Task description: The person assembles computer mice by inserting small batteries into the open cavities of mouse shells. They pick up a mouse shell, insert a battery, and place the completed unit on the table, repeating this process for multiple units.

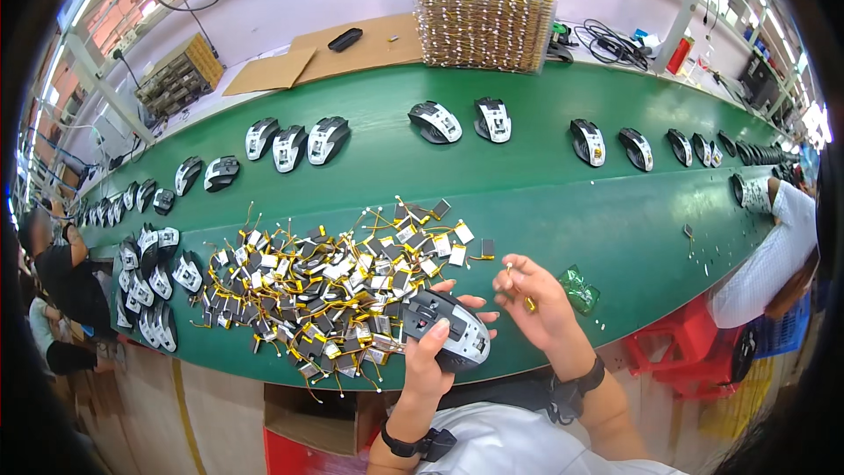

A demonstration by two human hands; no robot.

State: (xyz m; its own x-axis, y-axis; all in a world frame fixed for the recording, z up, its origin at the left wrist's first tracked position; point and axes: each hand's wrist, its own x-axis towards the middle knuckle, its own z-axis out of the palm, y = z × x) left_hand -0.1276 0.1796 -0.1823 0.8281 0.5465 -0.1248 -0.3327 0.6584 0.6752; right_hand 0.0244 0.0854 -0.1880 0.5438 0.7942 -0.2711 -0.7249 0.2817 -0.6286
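My left hand is wrapped round a black and white computer mouse, its inner side turned up, above the table's near edge. To its right, my right hand pinches a small battery. Yellow tape shows at the palm and a white connector at the fingertips; most of the battery is hidden by the fingers. The two hands are apart. Beside the mouse, a wide heap of small batteries with wires and white plugs covers the left part of the green table.
More mice stand in a row along the far strip, and a stack of them is at the left. Crumpled green plastic lies right of my right hand. Tall packed trays stand at the back. Co-workers sit at both sides.
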